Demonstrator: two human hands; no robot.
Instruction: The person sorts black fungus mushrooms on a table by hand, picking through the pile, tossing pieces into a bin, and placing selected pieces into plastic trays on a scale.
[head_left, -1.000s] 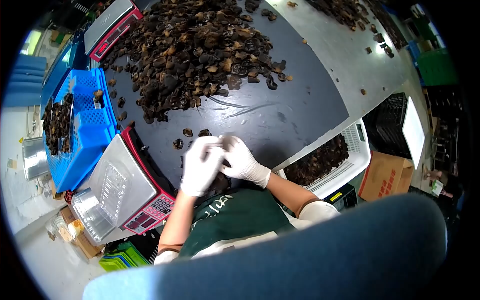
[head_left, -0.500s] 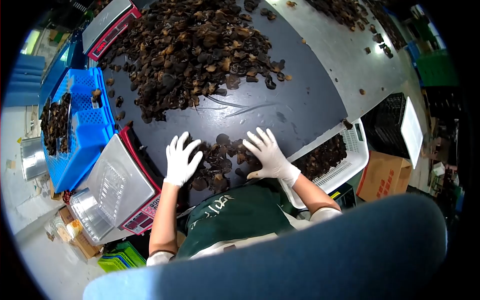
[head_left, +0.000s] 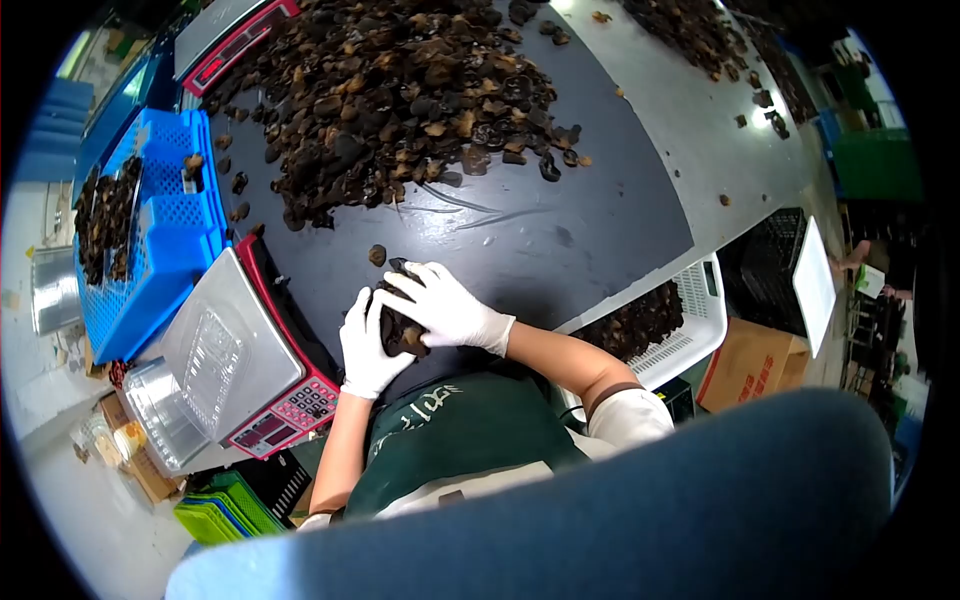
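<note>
A small heap of dark wood ear mushrooms (head_left: 400, 332) is gathered between my two gloved hands near the table's front edge. My left hand (head_left: 366, 350) is curved around the heap's left side. From the right and above, my right hand (head_left: 440, 306) presses in with its fingers over the mushrooms, partly hiding them. One loose mushroom piece (head_left: 377, 255) lies just beyond the fingertips. Farther back, a large pile of the same mushrooms (head_left: 400, 110) spreads over the dark table top (head_left: 600, 200).
At left are a red scale (head_left: 240, 345) with a clear plastic box (head_left: 212, 350) on it, blue baskets (head_left: 185, 230) and a second scale (head_left: 235, 45). A white basket (head_left: 705, 310) with mushrooms stands at right, near a cardboard box (head_left: 750, 365) and dark crates (head_left: 775, 255).
My right hand has swept left toward my left hand. The mushrooms scattered between them are now drawn together into a heap, with one piece left beyond it.
</note>
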